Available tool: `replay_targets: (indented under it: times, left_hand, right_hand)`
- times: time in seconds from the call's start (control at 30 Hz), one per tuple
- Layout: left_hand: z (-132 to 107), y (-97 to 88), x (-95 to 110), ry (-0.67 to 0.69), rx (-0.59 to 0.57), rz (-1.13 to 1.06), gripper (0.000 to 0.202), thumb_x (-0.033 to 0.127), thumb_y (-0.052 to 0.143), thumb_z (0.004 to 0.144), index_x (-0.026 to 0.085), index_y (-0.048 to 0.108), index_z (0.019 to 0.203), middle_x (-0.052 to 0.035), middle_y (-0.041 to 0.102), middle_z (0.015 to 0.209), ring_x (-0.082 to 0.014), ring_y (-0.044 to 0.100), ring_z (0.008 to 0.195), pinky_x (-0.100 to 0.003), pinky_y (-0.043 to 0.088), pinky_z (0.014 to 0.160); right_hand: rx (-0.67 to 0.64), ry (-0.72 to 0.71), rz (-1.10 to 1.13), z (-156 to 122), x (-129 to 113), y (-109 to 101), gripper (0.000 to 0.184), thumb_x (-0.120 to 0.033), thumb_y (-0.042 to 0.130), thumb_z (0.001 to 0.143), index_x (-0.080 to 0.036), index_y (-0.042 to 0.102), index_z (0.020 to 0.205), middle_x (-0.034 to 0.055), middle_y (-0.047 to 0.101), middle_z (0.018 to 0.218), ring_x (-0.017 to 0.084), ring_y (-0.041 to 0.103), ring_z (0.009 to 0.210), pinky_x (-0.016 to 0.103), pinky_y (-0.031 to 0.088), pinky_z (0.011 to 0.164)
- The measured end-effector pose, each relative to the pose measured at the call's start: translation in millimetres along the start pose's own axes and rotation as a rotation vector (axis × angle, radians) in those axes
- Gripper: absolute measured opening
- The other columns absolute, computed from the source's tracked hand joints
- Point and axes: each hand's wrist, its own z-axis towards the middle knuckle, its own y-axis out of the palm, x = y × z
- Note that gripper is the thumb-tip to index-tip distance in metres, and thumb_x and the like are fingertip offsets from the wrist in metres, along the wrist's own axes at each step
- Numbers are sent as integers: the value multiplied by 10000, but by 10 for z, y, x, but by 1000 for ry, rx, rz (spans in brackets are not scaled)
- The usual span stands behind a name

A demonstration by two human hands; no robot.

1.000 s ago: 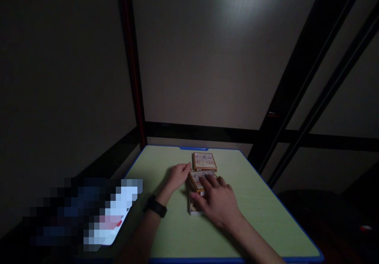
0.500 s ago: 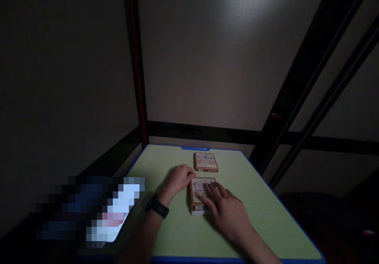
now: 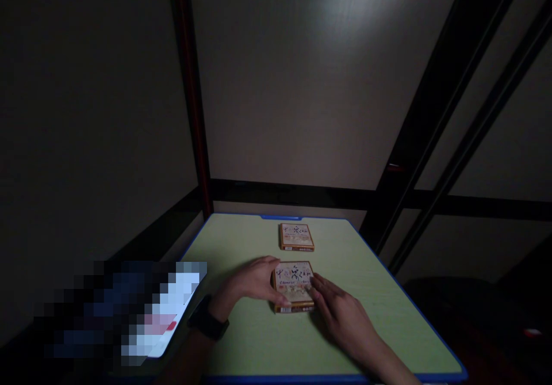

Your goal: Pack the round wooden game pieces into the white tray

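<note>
A flat orange-and-white box (image 3: 294, 284) with black brush lettering lies in the middle of a pale green table (image 3: 241, 241) with a blue rim. My left hand (image 3: 254, 281) clasps the box's left edge, its thumb along the near corner. Against the box's right edge rests my right hand (image 3: 340, 313), fingers laid on the lid. A black watch (image 3: 207, 321) is on my left wrist. A second box of the same kind (image 3: 296, 236) lies flat near the table's far edge, apart from both hands.
A blurred, bright object (image 3: 164, 310) sits off the table's left side. Dark frame bars (image 3: 431, 114) and a red-brown post (image 3: 192, 97) rise behind the table against a dim wall. The room is dark.
The near box has slid toward me and now lies square and flat. My left hand came down from its far corner to its left edge; my right hand moved off the top to its right side.
</note>
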Motion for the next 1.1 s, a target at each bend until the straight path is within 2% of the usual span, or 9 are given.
replay_targets:
  times: [0.2, 0.37, 0.57, 0.63, 0.8, 0.9, 0.97, 1.03, 1.1]
  left_hand:
    - [-51, 77, -65, 9, 26, 7, 862, 490, 886, 454, 193, 640, 1224, -109, 641, 1232, -313, 591, 1128, -402, 465, 984]
    - [-74, 128, -101, -1, 23, 105, 1002, 545, 880, 439, 206, 567, 1328, -114, 588, 1359, -346, 531, 1241, -446, 410, 1069]
    - [-125, 153, -122, -31, 23, 125, 1083, 548, 864, 486, 220, 469, 1440, -120, 476, 1496, -351, 452, 1346, -445, 355, 1134]
    - [-144, 153, -115, -56, 24, 124, 1090, 539, 860, 501, 205, 454, 1456, -126, 453, 1515, -358, 427, 1369, -444, 345, 1147]
    - [-172, 185, -144, -75, 44, 43, 1097, 480, 874, 505, 213, 434, 1474, -128, 392, 1558, -362, 384, 1408, -459, 303, 1184]
    - [-202, 241, -181, -130, 89, -50, 1201, 402, 910, 465, 188, 364, 1513, -154, 240, 1621, -370, 255, 1475, -480, 231, 1221]
    - [-222, 295, -195, -162, 177, -127, 1266, 339, 927, 438, 185, 314, 1535, -159, 140, 1645, -375, 205, 1490, -486, 237, 1222]
    - [-211, 356, -204, -167, 290, -253, 1254, 279, 924, 451, 227, 303, 1539, -157, 128, 1648, -376, 353, 1426, -482, 383, 1152]
    - [-135, 409, -211, -185, 392, -436, 1157, 239, 899, 517, 254, 328, 1524, -177, 233, 1615, -328, 590, 1212, -430, 562, 959]
  right_hand:
    - [-10, 57, 74, 33, 32, -56, 437, -377, 354, 1002, -176, 689, 1198, 133, 730, 1170, 264, 700, 1029, 365, 536, 892]
    - [27, 129, 187, 74, 173, 5, 436, -375, 544, 891, -165, 665, 1253, 158, 700, 1224, 300, 647, 1125, 410, 480, 981]
    - [-124, 271, 933, 303, 264, 68, 830, -545, 776, 705, -103, 540, 1367, 198, 713, 1172, 316, 681, 1039, 454, 539, 914]
    - [-145, 355, 1076, 382, 257, 34, 890, -538, 845, 632, -103, 544, 1347, 201, 717, 1146, 314, 687, 1009, 444, 555, 870]
    - [-254, 473, 1162, 429, 187, -60, 723, -443, 895, 583, -127, 626, 1174, 161, 732, 1092, 279, 716, 912, 361, 576, 714]
    - [-273, 458, 1242, 397, 162, -40, 660, -423, 910, 549, -138, 651, 1085, 137, 753, 1027, 266, 727, 882, 356, 575, 733]
    - [-244, 424, 1307, 383, 179, -8, 637, -410, 911, 548, -138, 658, 1066, 129, 762, 987, 268, 731, 870, 378, 575, 769]
    - [-205, 390, 1360, 397, 229, 14, 617, -381, 904, 568, -133, 660, 1077, 130, 766, 971, 273, 735, 863, 400, 574, 798]
    - [-158, 383, 1396, 459, 302, 12, 591, -333, 888, 605, -130, 657, 1110, 135, 768, 973, 271, 738, 866, 403, 577, 818]
